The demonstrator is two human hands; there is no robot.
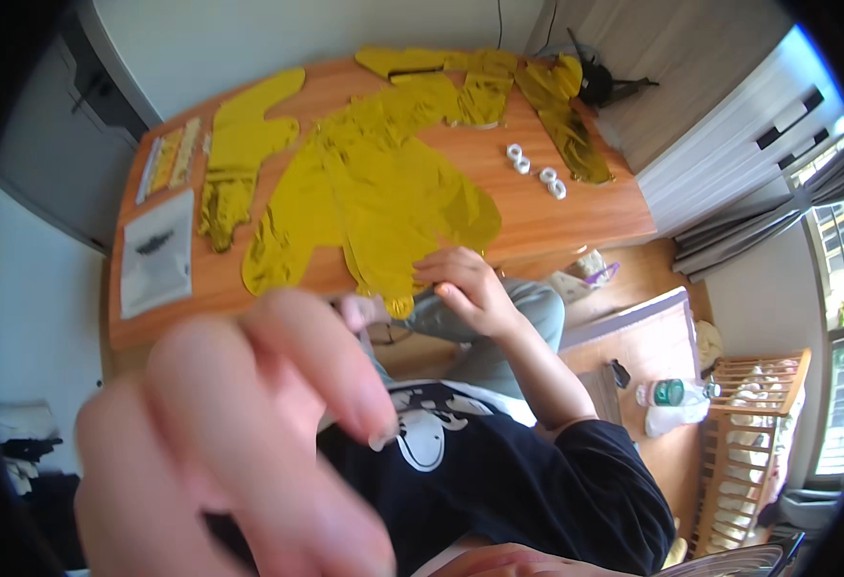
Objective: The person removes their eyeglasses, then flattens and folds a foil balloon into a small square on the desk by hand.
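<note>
Orange-brown wood forms the surface, and across its middle lies the large gold foil sheet, reaching the near edge. I'd judge the step in hand to be handling that sheet along this edge; any next move on it calls for a light pinch, since it looks thin and easily creased. It is shiny, flat and wrinkled, with rounded lobes spreading outward. A smaller gold foil piece lies to its left, and a creased gold strip to its far right. A whitish packet sits at the left end. The left hand, blurred close to the camera, has half-curled fingers, parted, with nothing visible between them. The right hand is at the sheet's near edge, thumb and fingers narrowly spaced; whether they grip it I cannot tell. Smallest are the white rings.
</note>
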